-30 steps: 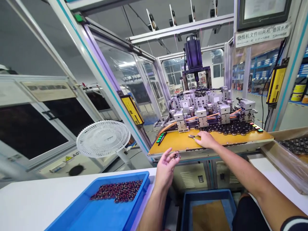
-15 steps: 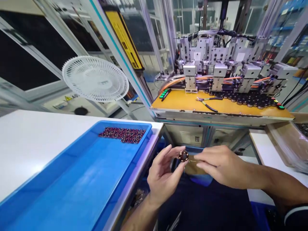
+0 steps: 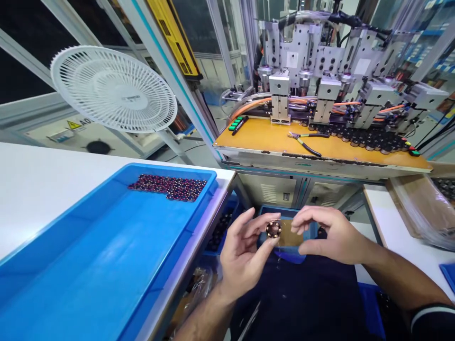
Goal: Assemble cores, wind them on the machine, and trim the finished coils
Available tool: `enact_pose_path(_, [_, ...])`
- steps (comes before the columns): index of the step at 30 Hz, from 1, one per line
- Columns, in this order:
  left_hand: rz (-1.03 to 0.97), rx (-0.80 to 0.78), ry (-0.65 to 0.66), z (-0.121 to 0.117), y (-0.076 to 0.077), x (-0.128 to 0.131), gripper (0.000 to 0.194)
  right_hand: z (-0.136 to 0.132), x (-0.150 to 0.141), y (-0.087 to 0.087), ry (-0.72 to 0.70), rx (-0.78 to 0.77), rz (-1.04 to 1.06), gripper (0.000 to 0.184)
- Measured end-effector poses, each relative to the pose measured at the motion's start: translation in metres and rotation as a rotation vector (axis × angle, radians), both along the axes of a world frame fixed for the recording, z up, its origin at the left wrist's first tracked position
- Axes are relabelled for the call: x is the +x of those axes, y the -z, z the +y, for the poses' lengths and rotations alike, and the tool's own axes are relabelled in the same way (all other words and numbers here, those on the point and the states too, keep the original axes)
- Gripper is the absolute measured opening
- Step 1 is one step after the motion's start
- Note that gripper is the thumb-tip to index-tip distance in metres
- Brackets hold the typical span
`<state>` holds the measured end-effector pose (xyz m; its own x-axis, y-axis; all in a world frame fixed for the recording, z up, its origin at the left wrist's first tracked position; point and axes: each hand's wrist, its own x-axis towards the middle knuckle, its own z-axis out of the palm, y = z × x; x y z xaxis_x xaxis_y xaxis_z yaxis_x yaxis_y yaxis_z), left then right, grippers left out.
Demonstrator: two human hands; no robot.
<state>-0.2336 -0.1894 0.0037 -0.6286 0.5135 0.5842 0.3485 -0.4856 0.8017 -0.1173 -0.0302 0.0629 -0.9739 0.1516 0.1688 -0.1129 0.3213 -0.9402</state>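
Note:
My left hand pinches a small ring-shaped motor stator with copper windings between thumb and fingertips, its round face turned towards me. To the right of it, my right hand hovers with thumb and fingers apart, and nothing shows between them. A short gap separates that hand from the stator. Below both hands is a blue bin with a brownish inside. Several similar wound parts stand packed together at the far end of a long blue tray on my left.
The tray lies on a white table. Ahead, a winding machine stands behind an orange worktop with cutting pliers and several dark round parts. A white fan is at the left; plastic-wrapped cardboard lies at right.
My right hand has let go of a thin wire at the stator, its fingers spreading apart. My left hand still holds the stator. The view has shifted slightly, with the background appearing higher.

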Motion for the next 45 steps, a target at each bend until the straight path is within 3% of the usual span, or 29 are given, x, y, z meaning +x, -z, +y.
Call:
enact_pose_path(5, [0.026, -0.026, 0.087, 0.001, 0.001, 0.010, 0.070, -0.017, -0.012, 0.013, 0.069, -0.439, -0.068, 0.030])
enact_pose_path(13, [-0.124, 0.007, 0.086, 0.004, 0.000, 0.004, 0.072, -0.039, -0.001, 0.043, 0.224, -0.585, 0.069, 0.030])
enact_pose_path(19, [-0.032, -0.001, 0.100, 0.003, -0.001, 0.010, 0.074, -0.030, 0.000, 0.030, 0.148, -0.562, 0.000, 0.033])
enact_pose_path(22, [-0.065, -0.017, 0.123, 0.000, -0.001, 0.012, 0.070, -0.034, -0.001, 0.034, 0.177, -0.574, 0.025, 0.032])
enact_pose_path(27, [-0.245, -0.108, 0.229, -0.006, -0.001, 0.006, 0.038, -0.035, 0.009, 0.044, 0.218, -0.576, -0.004, 0.031])
enact_pose_path(30, [-0.242, -0.140, 0.277, -0.006, -0.003, 0.003, 0.027, -0.027, 0.011, 0.032, 0.178, -0.454, -0.030, 0.030])
enact_pose_path(35, [-0.270, -0.153, 0.355, 0.000, -0.003, 0.005, 0.033, -0.022, 0.005, 0.011, 0.133, -0.313, -0.138, 0.023])
enact_pose_path(45, [-0.429, -0.200, 0.441, 0.000, -0.003, 0.005, 0.023, -0.004, 0.010, 0.001, 0.084, -0.290, -0.278, 0.020])
